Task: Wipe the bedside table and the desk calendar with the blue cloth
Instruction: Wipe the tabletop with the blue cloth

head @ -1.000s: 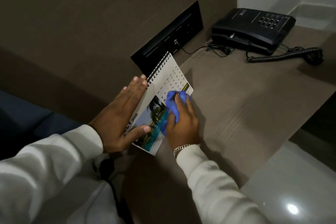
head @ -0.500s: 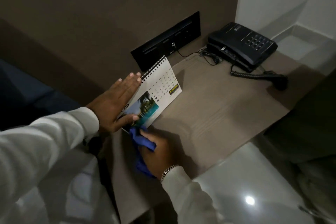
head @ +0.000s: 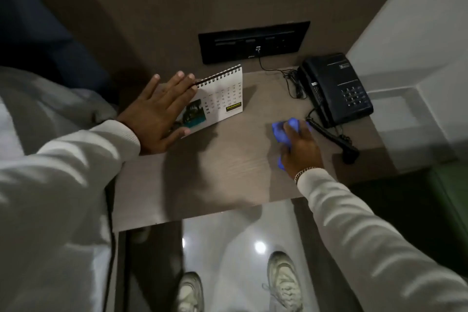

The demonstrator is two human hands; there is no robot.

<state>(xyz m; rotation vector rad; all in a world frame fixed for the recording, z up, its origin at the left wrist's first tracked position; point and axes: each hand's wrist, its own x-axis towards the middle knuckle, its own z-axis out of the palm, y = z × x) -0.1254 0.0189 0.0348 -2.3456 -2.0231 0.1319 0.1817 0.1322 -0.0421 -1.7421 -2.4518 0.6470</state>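
The white spiral-bound desk calendar stands at the back left of the brown bedside table. My left hand lies flat against the calendar's left side, fingers spread, thumb under its lower corner. My right hand presses the crumpled blue cloth down on the table's right part, just left of the coiled phone cord. Most of the cloth is hidden under my fingers.
A black telephone sits at the back right, its coiled cord and handset trailing toward the table's right edge. A black socket panel is on the wall behind. Glossy floor and my two shoes show below the front edge.
My right hand with the blue cloth left the calendar's face, dropped to the table in front of it, then moved right toward the phone cord. My left hand stayed on the calendar.
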